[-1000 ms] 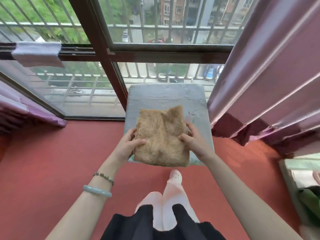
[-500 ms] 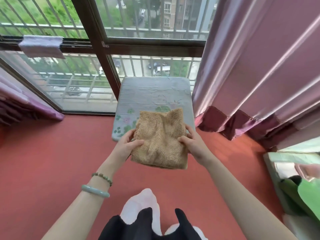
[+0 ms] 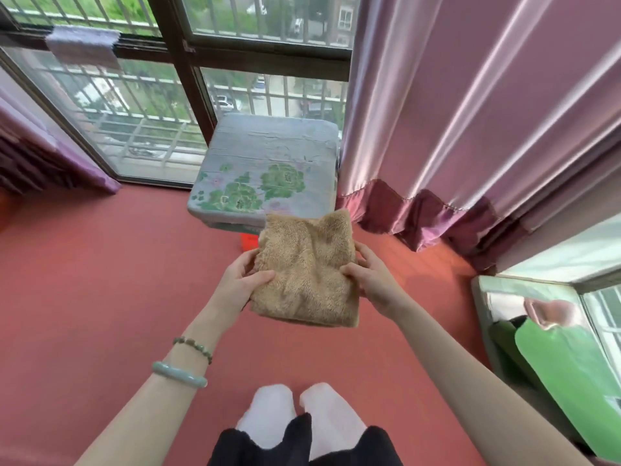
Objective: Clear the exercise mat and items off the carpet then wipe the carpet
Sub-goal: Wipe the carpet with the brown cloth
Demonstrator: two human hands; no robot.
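A folded tan fluffy cloth (image 3: 307,270) is held in the air over the red carpet (image 3: 100,280). My left hand (image 3: 240,280) grips its left edge, thumb on top. My right hand (image 3: 369,277) grips its right edge the same way. Behind the cloth stands a grey stool (image 3: 268,166) with a green flower print, against the window.
Pink curtains (image 3: 470,112) hang at the right, and another curtain (image 3: 40,153) at the left. A small white cloth (image 3: 84,45) hangs on the window frame. A green object (image 3: 571,375) lies at the right edge. A red item (image 3: 250,242) peeks from under the stool. My knees (image 3: 302,415) are below.
Both hands have lifted the tan cloth off the stool and drawn it back toward me. The stool's flowered top is now uncovered.
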